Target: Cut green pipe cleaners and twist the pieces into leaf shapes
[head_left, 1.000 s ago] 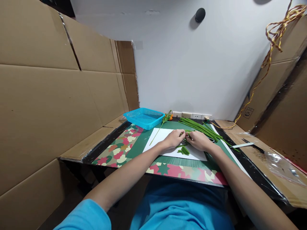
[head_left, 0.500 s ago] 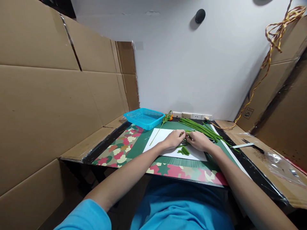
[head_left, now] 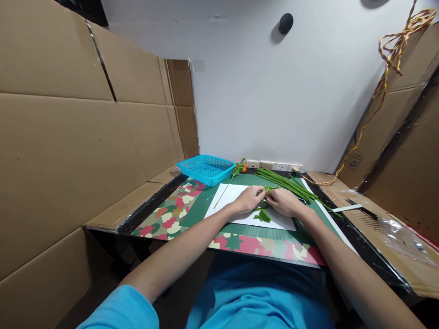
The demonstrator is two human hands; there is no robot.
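Observation:
Both hands meet over a white sheet of paper (head_left: 219, 197), fingertips pinched close together. My left hand (head_left: 250, 199) and my right hand (head_left: 283, 202) are closed on a green pipe cleaner (head_left: 270, 188), which shows just beyond the fingertips; the fingers cover most of it. Below them on the paper lies a small pile of short green pipe cleaner pieces (head_left: 263, 215). A bundle of long green pipe cleaners (head_left: 288, 183) runs slantwise behind my right hand. Beside that hand, a white loop like a scissors handle (head_left: 302, 200) is partly hidden.
At the back left stands a blue plastic basket (head_left: 206, 171), next to a green stem with orange blooms (head_left: 238, 169). Tweezers or a similar black tool (head_left: 369, 212) and a clear plastic bag (head_left: 404, 240) lie at right. Cardboard walls (head_left: 68, 151) flank the table.

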